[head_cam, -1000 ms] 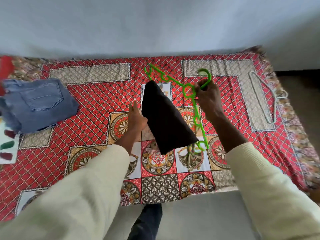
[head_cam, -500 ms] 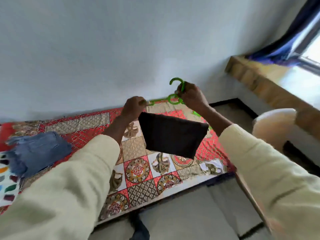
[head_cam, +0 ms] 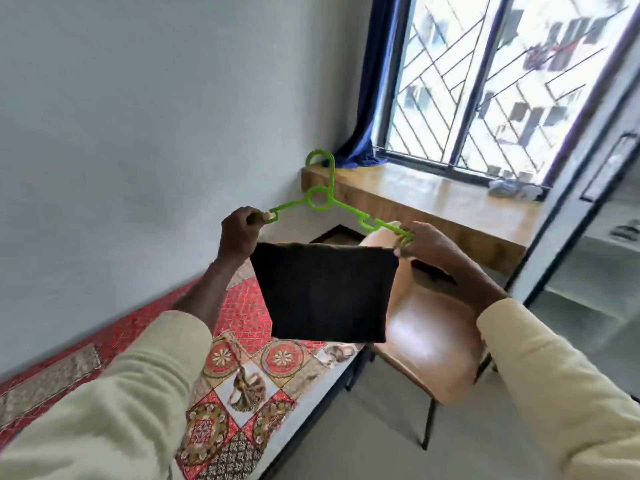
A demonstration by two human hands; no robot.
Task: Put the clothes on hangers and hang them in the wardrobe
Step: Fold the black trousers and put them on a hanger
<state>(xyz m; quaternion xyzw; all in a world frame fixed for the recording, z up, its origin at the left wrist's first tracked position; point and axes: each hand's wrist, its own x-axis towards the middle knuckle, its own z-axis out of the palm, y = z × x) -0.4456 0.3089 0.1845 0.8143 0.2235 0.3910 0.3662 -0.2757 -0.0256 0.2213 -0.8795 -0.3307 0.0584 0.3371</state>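
A bright green plastic hanger (head_cam: 320,198) is held up in the air in front of me, hook upward. A folded black cloth (head_cam: 322,292) hangs over its lower bar, draped flat. My left hand (head_cam: 239,233) grips the hanger's left end. My right hand (head_cam: 424,242) grips the right end, fingers curled round the green arm. Both forearms wear cream sleeves.
A bed with a red patterned cover (head_cam: 239,368) lies at the lower left. A brown chair (head_cam: 429,337) stands just beyond the cloth. A wooden sill (head_cam: 433,199) runs under a barred window (head_cam: 485,81) with a blue curtain (head_cam: 363,98). An open wardrobe (head_cam: 595,254) with shelves is at the right.
The view has swung right from the bed toward the window and wardrobe. The hanger with the black cloth rose and levelled out; my right hand shifted from the hook area to the right end.
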